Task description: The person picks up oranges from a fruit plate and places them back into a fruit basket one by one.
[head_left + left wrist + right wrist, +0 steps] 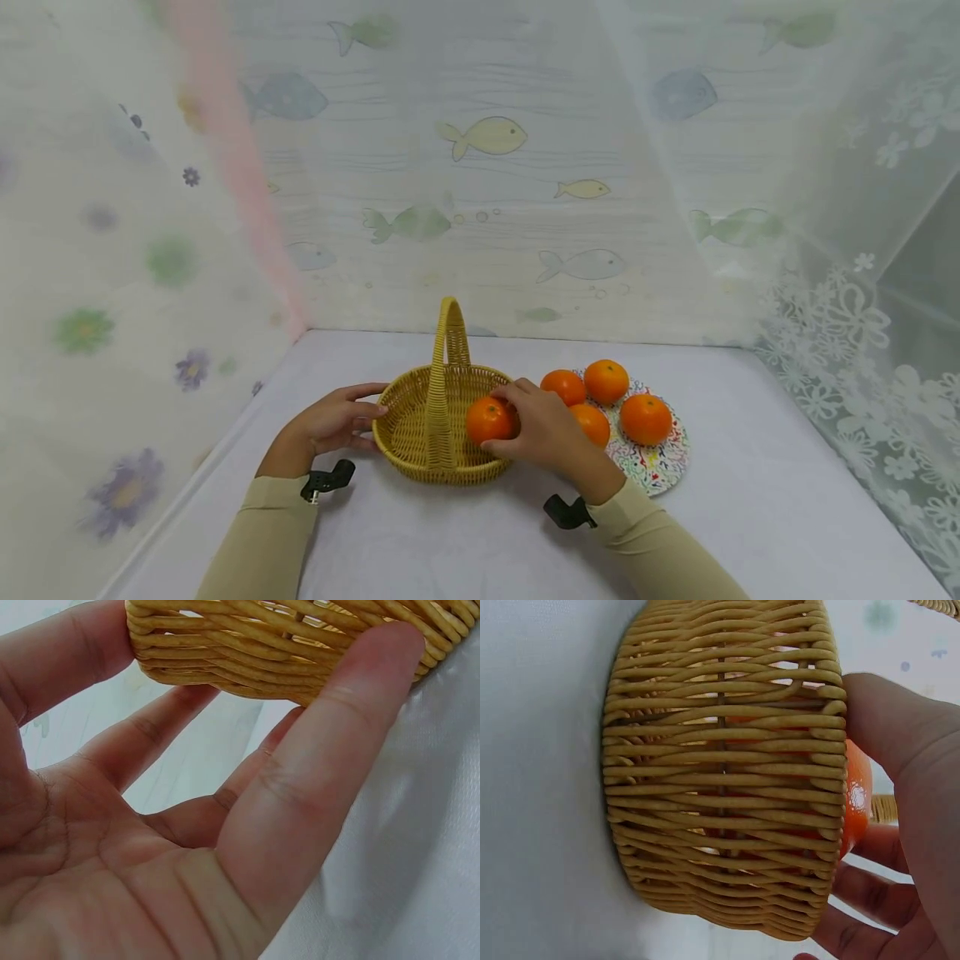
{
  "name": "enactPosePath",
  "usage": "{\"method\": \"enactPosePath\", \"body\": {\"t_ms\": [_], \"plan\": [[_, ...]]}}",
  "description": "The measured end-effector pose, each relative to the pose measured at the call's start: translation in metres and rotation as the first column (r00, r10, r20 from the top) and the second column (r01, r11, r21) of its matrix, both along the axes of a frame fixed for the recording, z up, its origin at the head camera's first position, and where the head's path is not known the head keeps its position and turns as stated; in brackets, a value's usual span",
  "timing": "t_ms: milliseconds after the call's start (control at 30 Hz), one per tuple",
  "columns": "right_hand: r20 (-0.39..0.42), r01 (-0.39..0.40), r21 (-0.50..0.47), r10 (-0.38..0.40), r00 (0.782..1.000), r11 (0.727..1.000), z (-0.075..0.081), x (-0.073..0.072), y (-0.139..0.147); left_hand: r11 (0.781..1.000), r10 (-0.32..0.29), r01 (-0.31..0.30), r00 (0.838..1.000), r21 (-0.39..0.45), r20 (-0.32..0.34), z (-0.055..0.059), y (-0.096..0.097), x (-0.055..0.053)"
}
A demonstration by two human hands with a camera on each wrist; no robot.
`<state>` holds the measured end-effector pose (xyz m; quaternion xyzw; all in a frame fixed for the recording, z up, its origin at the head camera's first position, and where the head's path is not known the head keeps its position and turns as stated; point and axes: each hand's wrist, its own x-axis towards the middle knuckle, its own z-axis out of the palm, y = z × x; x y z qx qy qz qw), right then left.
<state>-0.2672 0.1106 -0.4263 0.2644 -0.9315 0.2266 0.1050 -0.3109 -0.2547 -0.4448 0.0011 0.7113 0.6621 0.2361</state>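
Note:
A yellow wicker basket (442, 475) with a tall arched handle stands on the table. My right hand (543, 425) holds a tangerine (487, 419) between thumb and fingers, inside the basket's right half. In the right wrist view, the tangerine (857, 796) shows above the rim and through the weave; its lower part is hidden by the basket wall. At the opposite end, my left hand (333, 421) touches the basket with fairly straight, spread fingers. The left wrist view has the thumb (330, 742) against the woven side (240, 652), and no object in the palm.
Right of the basket lies a round, colourfully speckled plate (660, 471) bearing several tangerines (646, 419). A white cloth (465, 550) covers the table. Fish-patterned sheer curtain (480, 192) hangs behind the table, with more curtain at both sides.

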Motion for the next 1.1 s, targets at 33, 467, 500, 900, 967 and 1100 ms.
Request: {"method": "enactPosePath", "body": {"t_ms": [33, 467, 500, 900, 967, 1100], "plan": [[0.002, 0.000, 0.006, 0.000, 1.000, 1.000, -0.0003, -0.0001, -0.0005, 1.000, 0.001, -0.001, 1.000, 0.004, 0.001, 0.0001, -0.0002, 0.0003], [0.059, -0.008, -0.004, 0.008, 0.998, 1.000, -0.0034, 0.0011, -0.0037, 1.000, -0.015, 0.015, 1.000, 0.010, -0.005, 0.0017, -0.0008, 0.0000], [0.062, -0.006, -0.006, 0.006, 0.998, 1.000, -0.0036, 0.0011, -0.0036, 1.000, -0.014, 0.015, 1.000, 0.010, -0.005, 0.0021, -0.0006, -0.0002], [0.085, 0.007, 0.003, -0.007, 0.996, 1.000, -0.0034, 0.0016, -0.0048, 1.000, -0.013, 0.013, 1.000, 0.004, 0.000, 0.0022, -0.0014, 0.0000], [0.093, 0.005, -0.001, -0.005, 0.996, 1.000, -0.0026, 0.0023, -0.0051, 1.000, -0.011, 0.011, 1.000, 0.005, 0.001, 0.0016, -0.0017, 0.0000], [0.096, -0.007, -0.005, 0.007, 0.995, 1.000, -0.0013, 0.0043, -0.0047, 1.000, -0.012, 0.012, 1.000, 0.009, 0.003, -0.0001, -0.0018, 0.0004]]}}
